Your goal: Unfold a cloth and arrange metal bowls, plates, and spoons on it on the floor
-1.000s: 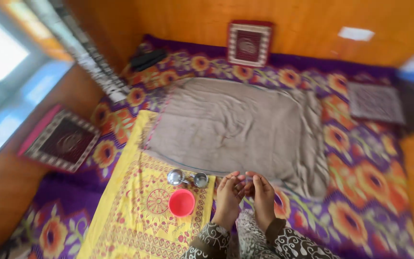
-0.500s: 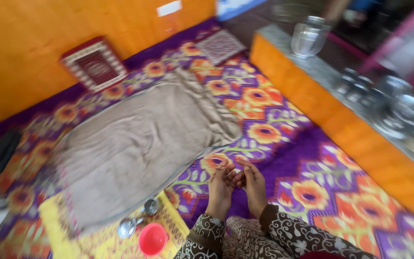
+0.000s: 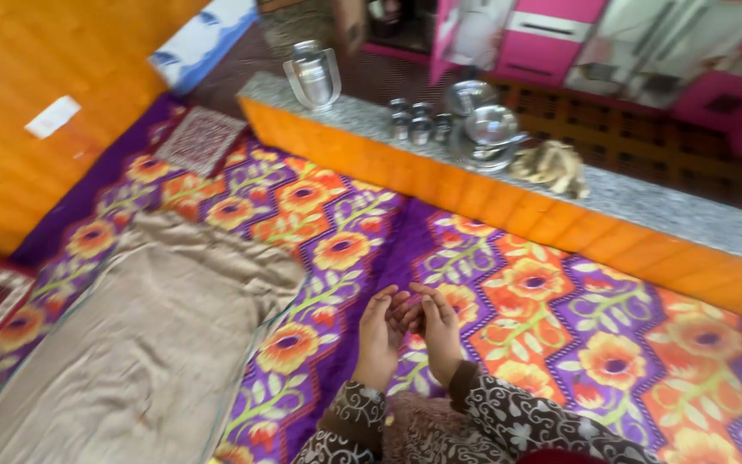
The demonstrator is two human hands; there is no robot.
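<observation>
A beige cloth (image 3: 122, 344) is lying spread over the flowered carpet (image 3: 560, 335) at about eight o'clock from the hands, rumpled along its near edge. It looks soft, light and limp to me, so I'd judge a pinch at a corner or along an edge would lift it easily, though it would sag and fold.

The left hand (image 3: 380, 331) is standing on its outer edge, palm turned inward, fingers loosely curled and open, holding nothing that I can see. The right hand (image 3: 436, 331) is mirroring it just beside, fingertips touching or nearly touching the left's, also open and empty. Both patterned sleeves (image 3: 508, 421) are resting low over the lap.

At one o'clock, well apart, steel cups and bowls (image 3: 474, 129) are sitting on a stone ledge (image 3: 646, 206).
</observation>
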